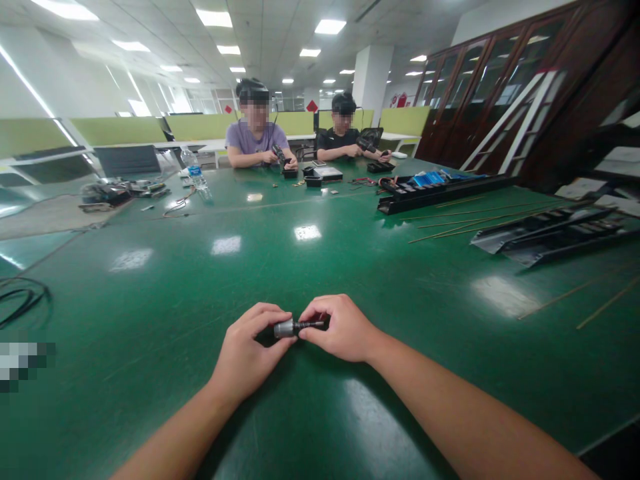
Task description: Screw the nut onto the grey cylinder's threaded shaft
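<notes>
So there's this big glossy green desk [260,267], and near its front edge the person's bare left hand [253,347] grips the silvery cylindrical motor-like body [285,329], while the bare right hand [345,328] pinches its thin dark shaft [310,325].

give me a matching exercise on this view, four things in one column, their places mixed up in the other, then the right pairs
Things
1. silver-and-black part
2. plastic bottle
3. white ladder
4. blue pieces

Places
A. in front of the dark cabinets
B. at the fingers of the left hand and right hand
C. at the long black channel on the table's far right part
D. on the table, to the left of the person in the purple shirt

Right pairs: 1-B, 2-D, 3-A, 4-C
</notes>
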A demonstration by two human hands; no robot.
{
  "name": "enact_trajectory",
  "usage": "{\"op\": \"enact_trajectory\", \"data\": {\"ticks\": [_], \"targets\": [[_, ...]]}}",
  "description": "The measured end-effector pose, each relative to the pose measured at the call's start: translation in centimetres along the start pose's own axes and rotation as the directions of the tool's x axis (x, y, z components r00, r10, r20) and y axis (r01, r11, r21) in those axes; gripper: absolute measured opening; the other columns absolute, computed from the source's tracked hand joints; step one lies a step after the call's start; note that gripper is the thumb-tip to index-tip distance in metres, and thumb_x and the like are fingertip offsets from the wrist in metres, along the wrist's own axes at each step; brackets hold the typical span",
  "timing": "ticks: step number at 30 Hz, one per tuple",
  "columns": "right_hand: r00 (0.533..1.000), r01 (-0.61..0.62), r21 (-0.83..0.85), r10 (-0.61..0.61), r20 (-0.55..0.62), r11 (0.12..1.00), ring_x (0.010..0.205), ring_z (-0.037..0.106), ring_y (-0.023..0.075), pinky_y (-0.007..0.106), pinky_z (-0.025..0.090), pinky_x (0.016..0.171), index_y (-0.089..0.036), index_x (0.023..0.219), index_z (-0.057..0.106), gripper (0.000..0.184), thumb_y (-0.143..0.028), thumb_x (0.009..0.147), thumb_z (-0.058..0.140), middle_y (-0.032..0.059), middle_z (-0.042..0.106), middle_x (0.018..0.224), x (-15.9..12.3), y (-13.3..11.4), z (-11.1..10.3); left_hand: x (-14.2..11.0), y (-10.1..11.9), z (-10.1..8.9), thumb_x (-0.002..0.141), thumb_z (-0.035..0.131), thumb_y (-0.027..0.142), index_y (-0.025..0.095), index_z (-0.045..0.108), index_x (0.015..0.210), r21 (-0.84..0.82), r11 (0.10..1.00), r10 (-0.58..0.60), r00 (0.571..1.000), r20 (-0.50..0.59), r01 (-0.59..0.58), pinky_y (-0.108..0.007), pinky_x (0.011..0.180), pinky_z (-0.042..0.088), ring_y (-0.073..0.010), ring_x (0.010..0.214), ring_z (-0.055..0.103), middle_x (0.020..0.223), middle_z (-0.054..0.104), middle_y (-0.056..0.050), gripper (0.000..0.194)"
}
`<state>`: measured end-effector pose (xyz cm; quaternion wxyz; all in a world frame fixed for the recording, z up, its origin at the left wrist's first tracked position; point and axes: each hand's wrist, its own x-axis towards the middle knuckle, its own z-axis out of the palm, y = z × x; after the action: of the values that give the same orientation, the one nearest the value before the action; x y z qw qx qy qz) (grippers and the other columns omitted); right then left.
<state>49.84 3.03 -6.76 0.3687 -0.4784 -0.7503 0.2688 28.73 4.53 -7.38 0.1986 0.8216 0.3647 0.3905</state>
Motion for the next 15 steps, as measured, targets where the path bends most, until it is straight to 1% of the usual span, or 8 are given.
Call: {"op": "enact_trajectory", "data": {"ticks": [11,15], "targets": [[1.000,0.002,0.002,-0.002,0.001,1.000,0.068,0.062,0.0137,0.025,0.044,0.064,-0.019,0.083,0.075,0.008,-0.020,0.075,0.073,0.0007,0.071,0.076,-0.01,-0.11,-0.21,-0.02,0.24,-0.14,0.080,0.075,0.025,0.023,0.072,0.101,0.009,1.000,-0.024,1.000,-0.012,0.024,-0.030,0.081,0.052,-0.0180,0.090,0.065,0.099,0.067,-0.005,0.021],[1.000,0.014,-0.003,-0.014,-0.005,1.000,0.068,0.061,0.0133,0.024,0.043,0.064,-0.019,0.083,0.075,0.008,-0.020,0.075,0.073,0.0005,0.071,0.076,0.00,-0.04,-0.21,-0.01,0.09,-0.10,0.080,0.075,0.024,0.023,0.072,0.101,0.015,1.000,-0.023,1.000,-0.015,0.023,-0.030,0.082,0.052,-0.0175,0.091,0.065,0.099,0.067,-0.004,0.021]]}}
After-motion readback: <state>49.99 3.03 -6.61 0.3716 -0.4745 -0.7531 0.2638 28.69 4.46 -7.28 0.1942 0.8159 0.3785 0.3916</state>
